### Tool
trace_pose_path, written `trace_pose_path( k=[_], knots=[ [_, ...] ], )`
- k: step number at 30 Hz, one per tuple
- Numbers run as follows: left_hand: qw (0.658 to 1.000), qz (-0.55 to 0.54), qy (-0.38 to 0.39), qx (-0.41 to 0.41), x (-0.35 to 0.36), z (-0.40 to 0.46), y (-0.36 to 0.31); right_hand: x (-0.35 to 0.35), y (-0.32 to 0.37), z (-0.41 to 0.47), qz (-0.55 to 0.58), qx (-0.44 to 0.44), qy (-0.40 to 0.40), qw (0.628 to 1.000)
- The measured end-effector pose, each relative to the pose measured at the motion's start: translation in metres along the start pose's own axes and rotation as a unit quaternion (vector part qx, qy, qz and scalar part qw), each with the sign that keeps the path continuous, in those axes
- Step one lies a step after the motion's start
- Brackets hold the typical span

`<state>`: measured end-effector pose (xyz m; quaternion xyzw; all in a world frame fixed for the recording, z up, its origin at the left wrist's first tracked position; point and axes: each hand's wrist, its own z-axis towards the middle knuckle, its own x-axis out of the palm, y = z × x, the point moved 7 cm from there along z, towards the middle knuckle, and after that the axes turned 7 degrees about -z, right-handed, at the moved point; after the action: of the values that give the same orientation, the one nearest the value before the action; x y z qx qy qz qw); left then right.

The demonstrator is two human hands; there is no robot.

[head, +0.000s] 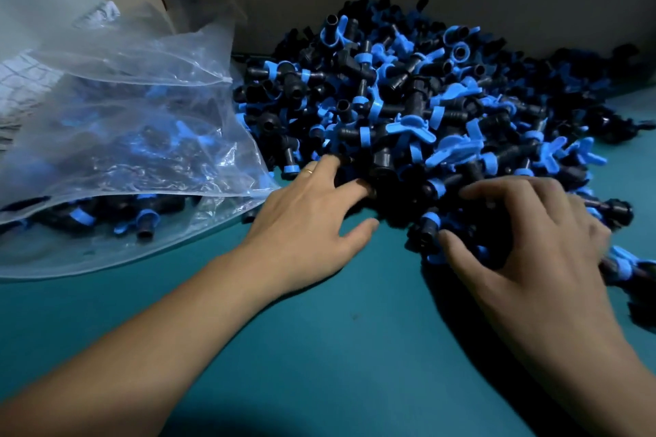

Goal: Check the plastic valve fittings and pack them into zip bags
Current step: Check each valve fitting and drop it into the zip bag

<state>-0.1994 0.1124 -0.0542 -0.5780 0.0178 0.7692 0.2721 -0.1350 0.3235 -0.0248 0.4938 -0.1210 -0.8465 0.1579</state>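
Both hands reach into the near edge of a fittings heap.
On the teal worktop (319, 348), the left hand (305, 223) and right hand (532, 241) rest spread, fingers relaxed, on loose valve fittings (408, 99); a part-filled zip bag (124, 135) lies left.

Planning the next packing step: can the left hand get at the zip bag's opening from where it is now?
Probably yes. The left hand rests at the fittings pile edge, right beside the zip bag, whose mouth faces the pile. Only bare green table lies between them.
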Motion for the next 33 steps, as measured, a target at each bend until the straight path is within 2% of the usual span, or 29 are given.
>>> trace_pose_path(
  k=[4, 8, 10, 12, 15, 17, 20, 23, 27, 30, 33],
  knots=[
    [1.0, -0.028, -0.005, 0.007, -0.003, -0.003, 0.001, -0.006, -0.001, -0.001, 0.049, -0.007, -0.038, 0.998],
    [0.982, -0.147, -0.113, -0.019, -0.023, -0.006, 0.003, -0.015, 0.002, -0.007, 0.119, -0.022, -0.07, 0.99],
    [0.972, -0.172, -0.158, 0.013, -0.033, -0.012, -0.004, -0.021, 0.006, -0.01, 0.155, -0.039, -0.076, 0.984],
    [0.96, -0.229, -0.153, 0.049, -0.036, -0.017, -0.016, -0.022, 0.009, -0.013, 0.18, -0.052, -0.067, 0.98],
    [0.923, -0.366, -0.094, 0.073, -0.031, -0.021, -0.031, -0.01, 0.006, -0.013, 0.276, -0.032, -0.019, 0.96],
    [0.909, -0.403, -0.072, 0.084, -0.03, -0.022, -0.037, -0.003, 0.006, -0.013, 0.332, -0.026, 0.011, 0.943],
    [0.906, -0.415, -0.033, 0.08, -0.026, -0.02, -0.037, 0.002, 0.01, -0.015, 0.368, -0.042, 0.041, 0.928],
    [0.909, -0.408, -0.014, 0.081, -0.022, -0.02, -0.037, 0.001, 0.015, -0.016, 0.35, -0.07, 0.042, 0.933],
    [0.922, -0.368, -0.017, 0.122, -0.024, -0.019, -0.042, -0.011, 0.02, -0.015, 0.313, -0.1, -0.007, 0.945],
    [0.935, -0.325, 0.018, 0.141, -0.019, -0.02, -0.047, -0.019, 0.02, -0.016, 0.271, -0.105, -0.062, 0.955],
    [0.946, -0.296, 0.009, 0.135, -0.013, -0.02, -0.045, -0.018, 0.019, -0.015, 0.275, -0.102, -0.05, 0.955]
  ],
)
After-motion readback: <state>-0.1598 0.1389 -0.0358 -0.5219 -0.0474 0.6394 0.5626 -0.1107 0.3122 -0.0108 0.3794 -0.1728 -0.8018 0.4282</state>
